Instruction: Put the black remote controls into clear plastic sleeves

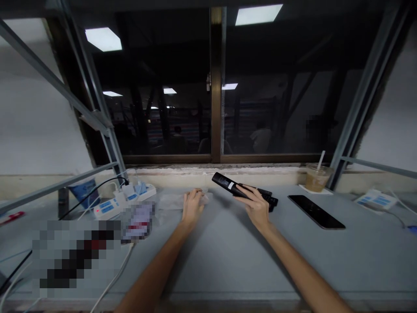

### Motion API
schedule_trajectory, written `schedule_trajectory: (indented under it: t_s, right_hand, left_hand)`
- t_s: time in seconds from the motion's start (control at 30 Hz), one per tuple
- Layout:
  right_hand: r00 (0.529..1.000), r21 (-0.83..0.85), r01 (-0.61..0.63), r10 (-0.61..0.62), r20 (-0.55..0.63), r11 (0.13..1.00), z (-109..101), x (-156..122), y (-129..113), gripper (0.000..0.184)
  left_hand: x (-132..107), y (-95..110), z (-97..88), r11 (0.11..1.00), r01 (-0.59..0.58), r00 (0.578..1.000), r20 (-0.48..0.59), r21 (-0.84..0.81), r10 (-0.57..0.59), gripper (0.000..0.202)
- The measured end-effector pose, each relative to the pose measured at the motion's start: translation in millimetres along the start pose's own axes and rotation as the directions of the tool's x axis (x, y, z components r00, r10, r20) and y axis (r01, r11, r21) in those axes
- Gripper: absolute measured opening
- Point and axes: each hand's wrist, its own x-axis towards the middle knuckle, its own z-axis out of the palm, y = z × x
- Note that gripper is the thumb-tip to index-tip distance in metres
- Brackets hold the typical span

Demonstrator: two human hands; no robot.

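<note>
My right hand (pixel 256 205) is closed round a black remote control (pixel 223 181), its labelled underside facing me and its far end tilted up to the left. Just behind and below that hand are more black remotes (pixel 272 201), partly hidden by my fingers; I cannot tell whether the hand touches them. On the left, my left hand (pixel 193 206) has its fingers curled down on a clear plastic bag (pixel 171 201), which lies crumpled and flat on the grey table (pixel 221 261). The fingertips are partly blurred against the plastic.
A black phone (pixel 316 211) lies to the right, with a plastic cup and straw (pixel 316 178) behind it. White power strips (pixel 107 208) with cables and a blue cup (pixel 84 191) stand at the left. Metal frame posts (pixel 355 104) flank the window.
</note>
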Motion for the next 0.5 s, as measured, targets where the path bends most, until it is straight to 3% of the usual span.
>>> schedule_trajectory:
  t_s: [0.13,0.23,0.3,0.37,0.43,0.5]
  right_hand:
    - [0.994,0.117,-0.098,0.103,-0.038,0.988,2.9,1.2,1.3,0.041]
    - [0.949,0.304,-0.242,0.29,-0.124,0.921,8.5,4.2,3.1,0.023]
    - [0.864,0.472,-0.382,0.489,-0.123,0.794,11.6,7.0,4.5,0.015]
    - [0.737,0.618,-0.497,0.673,-0.07,0.609,12.7,10.0,6.2,0.028]
    - [0.614,0.716,-0.539,0.789,-0.028,0.444,11.9,12.6,8.4,0.036]
    - [0.525,0.785,-0.52,0.851,-0.015,0.335,10.0,14.3,10.5,0.032]
  left_hand:
    - [-0.2,-1.6,2.4,1.0,0.009,0.999,0.047,0.006,-0.009,0.033]
    - [-1.6,-2.7,4.4,1.0,-0.008,0.997,0.079,-0.02,0.009,0.043]
    - [-2.7,-3.0,5.8,0.999,-0.03,0.997,0.075,-0.029,0.032,0.047]
    - [-3.3,-2.5,7.0,0.999,-0.049,0.997,0.065,-0.021,0.05,0.047]
    - [-3.4,-1.1,7.6,0.998,-0.06,0.997,0.048,-0.01,0.06,0.043]
    - [-3.3,1.2,7.4,0.998,-0.067,0.997,0.034,-0.007,0.067,0.035]
